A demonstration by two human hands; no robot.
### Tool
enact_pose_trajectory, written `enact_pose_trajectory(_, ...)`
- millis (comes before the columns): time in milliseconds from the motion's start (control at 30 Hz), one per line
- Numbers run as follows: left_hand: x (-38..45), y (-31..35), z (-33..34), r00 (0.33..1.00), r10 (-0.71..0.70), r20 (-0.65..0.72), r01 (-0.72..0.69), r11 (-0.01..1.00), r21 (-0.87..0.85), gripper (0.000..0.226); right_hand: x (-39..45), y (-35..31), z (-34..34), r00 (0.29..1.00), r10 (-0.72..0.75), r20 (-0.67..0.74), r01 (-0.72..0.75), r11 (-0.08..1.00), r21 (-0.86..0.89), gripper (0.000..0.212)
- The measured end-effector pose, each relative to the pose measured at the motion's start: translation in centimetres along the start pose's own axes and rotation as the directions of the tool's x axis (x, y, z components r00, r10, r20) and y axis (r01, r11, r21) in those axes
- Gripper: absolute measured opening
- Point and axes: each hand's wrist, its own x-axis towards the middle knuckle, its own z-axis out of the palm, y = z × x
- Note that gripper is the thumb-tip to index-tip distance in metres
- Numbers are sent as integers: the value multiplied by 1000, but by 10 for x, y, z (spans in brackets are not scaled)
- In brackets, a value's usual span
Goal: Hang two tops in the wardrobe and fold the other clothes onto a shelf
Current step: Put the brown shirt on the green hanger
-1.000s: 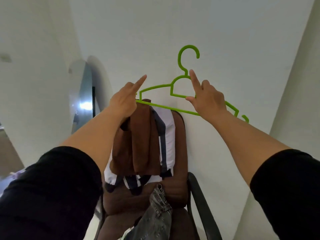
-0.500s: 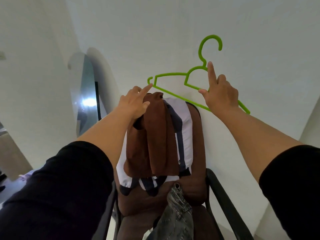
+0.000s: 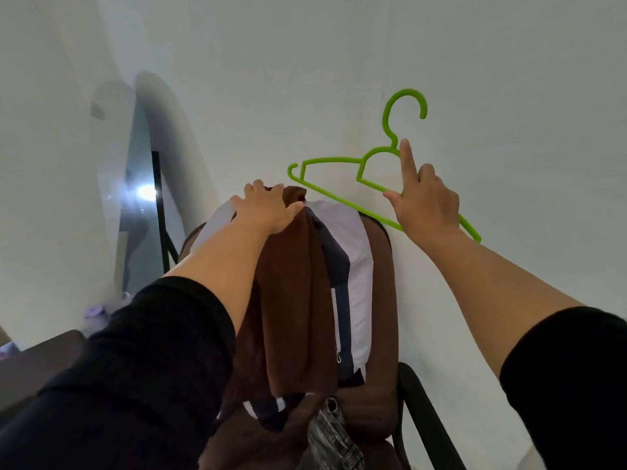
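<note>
Lowered from pointing, left hand [image 3: 268, 212] now grasps the soft, limp brown top [image 3: 291, 300] at its draped fold; right hand [image 3: 424, 201] clenches the light, stiff green hanger [image 3: 339, 161].

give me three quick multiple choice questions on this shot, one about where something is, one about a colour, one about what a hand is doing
1. Where does the brown top lie?
A. on the floor
B. draped over the chair back
C. on the hanger

2. What colour is the hanger?
A. green
B. black
C. white

3. What is the right hand doing?
A. hanging idle
B. gripping the jeans
C. holding the hanger with the index finger straight up

Answers:
1 B, the top hangs down the chair back over a white and navy garment, with the left hand on its upper end.
2 A, it is bright green against the pale wall.
3 C, the thumb and curled fingers hold the hanger's frame below the hook.
</note>
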Motion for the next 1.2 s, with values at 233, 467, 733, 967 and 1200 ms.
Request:
enact_pose_trajectory(233,56,16,35,991,-129,29,130,990,-56,84,44,4,52,999,-14,33,13,999,52,80)
enact_pose_trajectory(467,66,13,29,984,-143,-108,142,990,-24,25,44,-6,73,996,-48,78,35,987,158,78)
enact_pose_trajectory(733,38,-18,-2,958,-205,-198,58,821,-568,26,32,-21,42,985,-145,93,117,959,260,79)
enact_pose_trajectory(967,-16,-29,-71,971,-163,-173,-87,433,-897,22,9,-52,-18,984,-162,77,128,933,337,63)
enact_pose_trajectory(1200,-84,-49,-123,996,2,-86,-85,199,-976,18,-25,-77,-72,983,-157,99,114,932,345,60)
